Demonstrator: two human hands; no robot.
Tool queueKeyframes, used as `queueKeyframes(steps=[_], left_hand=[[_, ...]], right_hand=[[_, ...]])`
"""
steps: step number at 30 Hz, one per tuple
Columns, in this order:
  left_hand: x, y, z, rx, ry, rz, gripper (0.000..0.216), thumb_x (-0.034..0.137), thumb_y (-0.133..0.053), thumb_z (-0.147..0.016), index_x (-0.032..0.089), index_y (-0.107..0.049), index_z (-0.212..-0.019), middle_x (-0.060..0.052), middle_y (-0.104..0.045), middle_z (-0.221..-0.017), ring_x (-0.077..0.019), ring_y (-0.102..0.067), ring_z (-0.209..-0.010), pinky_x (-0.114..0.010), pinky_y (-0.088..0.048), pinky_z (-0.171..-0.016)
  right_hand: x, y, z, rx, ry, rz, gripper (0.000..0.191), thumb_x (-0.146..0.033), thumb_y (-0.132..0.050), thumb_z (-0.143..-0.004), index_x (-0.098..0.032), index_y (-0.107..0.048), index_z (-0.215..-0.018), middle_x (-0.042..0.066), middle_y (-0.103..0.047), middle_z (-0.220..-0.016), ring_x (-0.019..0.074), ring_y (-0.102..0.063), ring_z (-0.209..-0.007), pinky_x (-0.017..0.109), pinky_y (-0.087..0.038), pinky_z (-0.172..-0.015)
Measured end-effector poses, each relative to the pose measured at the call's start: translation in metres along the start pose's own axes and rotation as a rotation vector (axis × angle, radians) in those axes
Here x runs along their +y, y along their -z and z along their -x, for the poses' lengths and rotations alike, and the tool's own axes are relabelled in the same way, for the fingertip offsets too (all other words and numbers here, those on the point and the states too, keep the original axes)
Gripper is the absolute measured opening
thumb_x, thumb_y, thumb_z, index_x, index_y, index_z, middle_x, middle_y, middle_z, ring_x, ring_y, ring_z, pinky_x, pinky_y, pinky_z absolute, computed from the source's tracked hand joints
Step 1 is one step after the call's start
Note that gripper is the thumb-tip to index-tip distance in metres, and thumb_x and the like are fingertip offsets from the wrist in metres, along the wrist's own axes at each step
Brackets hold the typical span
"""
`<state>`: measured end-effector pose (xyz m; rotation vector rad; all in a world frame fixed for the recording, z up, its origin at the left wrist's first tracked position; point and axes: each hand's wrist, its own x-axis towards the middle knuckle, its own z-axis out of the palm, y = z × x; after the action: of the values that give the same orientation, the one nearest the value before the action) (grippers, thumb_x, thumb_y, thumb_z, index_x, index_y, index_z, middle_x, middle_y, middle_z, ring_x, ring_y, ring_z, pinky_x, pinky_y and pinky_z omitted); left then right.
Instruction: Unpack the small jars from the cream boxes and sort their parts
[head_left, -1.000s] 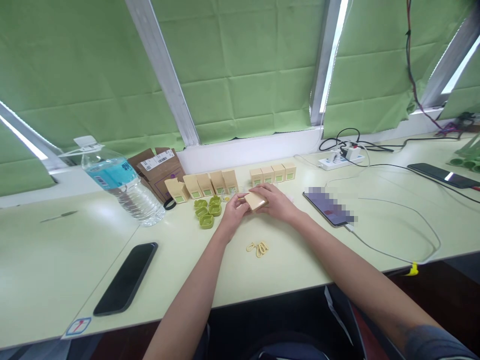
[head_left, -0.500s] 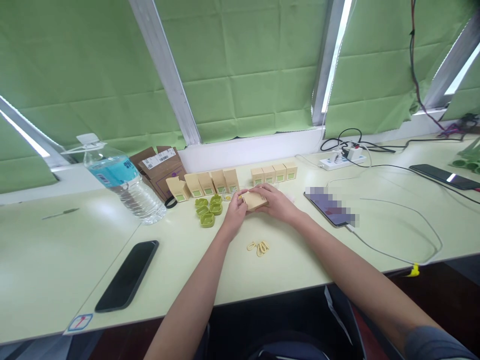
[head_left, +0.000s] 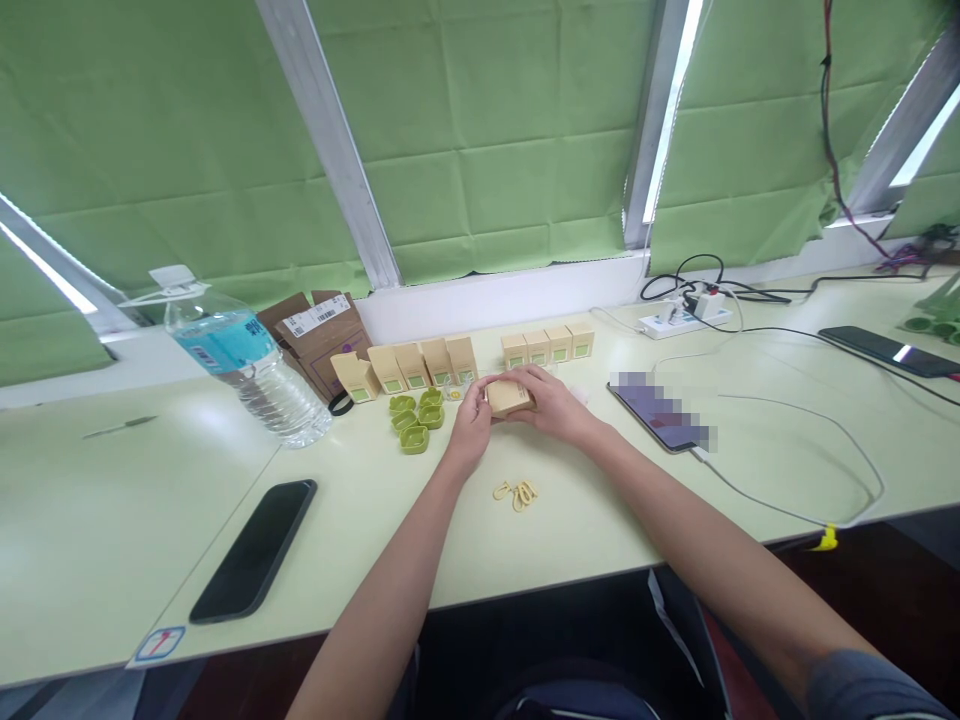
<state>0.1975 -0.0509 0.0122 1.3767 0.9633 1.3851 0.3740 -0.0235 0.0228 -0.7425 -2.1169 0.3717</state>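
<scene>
Left hand: its fingers are bent round the left side of the small box and grasp it; what they do below the box is hidden.
Right hand: its fingers lie over the far edge and the right side of the same box, so they are also grasping.
Small box position: it is between the fingers of both hands, with a broad face upward. I think it is held from two opposite sides so that it cannot slip or turn. Whether it touches the desk, I cannot tell.
Yellow loops: they lie in a loose group nearer to the person than the fingers, probably to be within easy reach.
Green dishes: they are close together, to the left of the left fingers, perhaps because they are of one kind.
Boxes with raised tops: five stand in a row beyond the left fingers and more to the left; the raised tops suggest they are open.
Flat-topped boxes: four stand side by side beyond the right fingers, maybe apart to avoid mixing.
Phone on the cable: it lies to the right of the right fingers, likely placed there for the charging lead.
</scene>
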Motion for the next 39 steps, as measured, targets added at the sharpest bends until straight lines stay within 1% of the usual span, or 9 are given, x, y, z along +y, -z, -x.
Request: queueKeyframes(steps=[3,6,10,13,20,25,29,34,39], left_hand=[[-0.001,0.004,-0.003,0.084,0.006,0.022,0.032,0.029,-0.054,-0.088,0.022,-0.060,-0.119,-0.009,-0.062,-0.124,-0.0220,-0.061,-0.104,-0.034,-0.056,-0.081],[0.001,0.010,-0.004,0.185,0.015,0.056,0.027,0.034,-0.054,-0.088,0.022,-0.062,-0.111,-0.008,-0.066,-0.111,-0.0193,-0.062,-0.089,-0.031,-0.055,-0.072],[0.002,0.012,-0.005,0.183,0.016,0.054,0.019,0.032,-0.053,-0.083,0.022,-0.064,-0.095,-0.004,-0.066,-0.099,-0.0174,-0.060,-0.080,-0.028,-0.051,-0.065],[0.003,0.011,-0.004,0.186,0.001,0.064,0.019,0.035,-0.055,-0.083,0.022,-0.064,-0.093,-0.004,-0.067,-0.101,-0.0173,-0.060,-0.081,-0.028,-0.050,-0.065],[0.004,0.010,-0.004,0.231,-0.052,0.009,0.026,0.039,-0.065,-0.082,0.020,-0.064,-0.099,-0.007,-0.070,-0.104,-0.0183,-0.063,-0.085,-0.027,-0.049,-0.067],[0.005,0.012,-0.004,0.279,-0.041,0.045,0.039,0.042,-0.063,-0.083,0.019,-0.064,-0.114,-0.010,-0.073,-0.108,-0.0214,-0.067,-0.085,-0.029,-0.050,-0.064],[0.007,0.012,-0.003,0.306,-0.027,0.090,0.046,0.042,-0.058,-0.087,0.019,-0.062,-0.126,-0.011,-0.074,-0.107,-0.0231,-0.069,-0.087,-0.030,-0.052,-0.067],[0.009,0.012,-0.001,0.335,-0.044,0.082,0.053,0.046,-0.053,-0.092,0.020,-0.054,-0.138,-0.011,-0.076,-0.105,-0.0218,-0.070,-0.082,-0.029,-0.053,-0.064],[0.010,0.010,0.000,0.315,-0.080,0.063,0.059,0.053,-0.052,-0.093,0.019,-0.050,-0.141,-0.014,-0.074,-0.112,-0.0187,-0.069,-0.071,-0.029,-0.052,-0.058]], right_hand=[[0.001,0.000,-0.001,0.046,-0.020,0.001,0.060,-0.024,-0.079,-0.078,-0.029,-0.055,-0.133,0.009,-0.060,-0.128,0.0282,-0.057,-0.122,0.047,-0.048,-0.104],[0.001,0.000,-0.001,0.097,-0.058,0.009,0.063,-0.031,-0.083,-0.075,-0.027,-0.055,-0.131,0.010,-0.061,-0.129,0.0293,-0.057,-0.123,0.048,-0.047,-0.103],[0.001,0.000,0.000,0.060,-0.057,0.022,0.062,-0.035,-0.082,-0.075,-0.027,-0.053,-0.130,0.010,-0.062,-0.128,0.0292,-0.058,-0.121,0.047,-0.048,-0.101],[0.001,0.000,0.001,0.064,-0.060,0.034,0.061,-0.037,-0.081,-0.077,-0.027,-0.052,-0.130,0.010,-0.061,-0.130,0.0293,-0.058,-0.121,0.047,-0.048,-0.100],[0.001,-0.001,0.001,0.084,-0.082,0.048,0.057,-0.036,-0.081,-0.076,-0.025,-0.052,-0.125,0.010,-0.062,-0.126,0.0295,-0.059,-0.118,0.046,-0.049,-0.097],[0.002,-0.001,0.001,0.079,-0.055,0.036,0.059,-0.034,-0.079,-0.077,-0.026,-0.051,-0.129,0.010,-0.061,-0.129,0.0287,-0.058,-0.119,0.047,-0.049,-0.098],[0.001,0.001,0.002,0.048,-0.050,0.061,0.060,-0.035,-0.077,-0.081,-0.028,-0.051,-0.134,0.010,-0.060,-0.131,0.0286,-0.057,-0.122,0.048,-0.048,-0.102],[-0.003,0.002,0.003,0.011,-0.060,0.063,0.063,-0.035,-0.075,-0.083,-0.030,-0.049,-0.140,0.010,-0.059,-0.132,0.0284,-0.056,-0.122,0.048,-0.048,-0.102],[-0.002,0.001,0.003,-0.002,-0.066,0.061,0.053,-0.033,-0.076,-0.081,-0.027,-0.056,-0.130,0.010,-0.061,-0.124,0.0287,-0.059,-0.116,0.048,-0.050,-0.098]])
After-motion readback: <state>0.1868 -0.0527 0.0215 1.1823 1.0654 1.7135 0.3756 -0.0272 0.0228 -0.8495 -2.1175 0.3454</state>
